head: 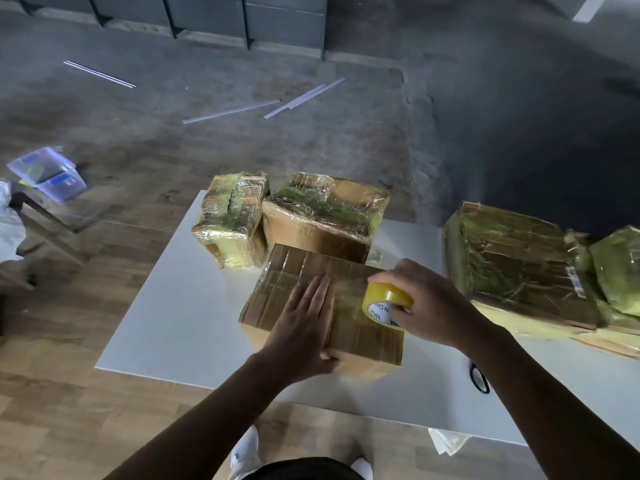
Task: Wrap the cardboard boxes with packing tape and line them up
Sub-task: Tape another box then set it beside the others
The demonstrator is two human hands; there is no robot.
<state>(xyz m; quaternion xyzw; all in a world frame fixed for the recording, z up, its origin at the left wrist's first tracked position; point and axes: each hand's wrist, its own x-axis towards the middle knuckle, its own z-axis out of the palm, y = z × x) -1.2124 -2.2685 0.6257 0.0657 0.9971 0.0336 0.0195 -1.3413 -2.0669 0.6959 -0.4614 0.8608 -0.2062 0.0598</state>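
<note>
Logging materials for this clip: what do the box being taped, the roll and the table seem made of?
Box: brown corrugated cardboard, ribbed lines showing, partly glossy where taped. Roll: yellowish translucent plastic tape on a white printed core, likely card. Table: smooth matte white top, perhaps laminate or painted board.

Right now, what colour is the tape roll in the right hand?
Translucent yellow, with a white inner core; the tape roll shows best in the head view.

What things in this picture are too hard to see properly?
Head view:
- Label on the tape roll: right hand covers part of it.
- Black handles, maybe scissors: right forearm hides the rest.
- Green-wrapped box: cut off by the right edge, blurred.
- Plastic tub: blurred, contents unclear.
</note>
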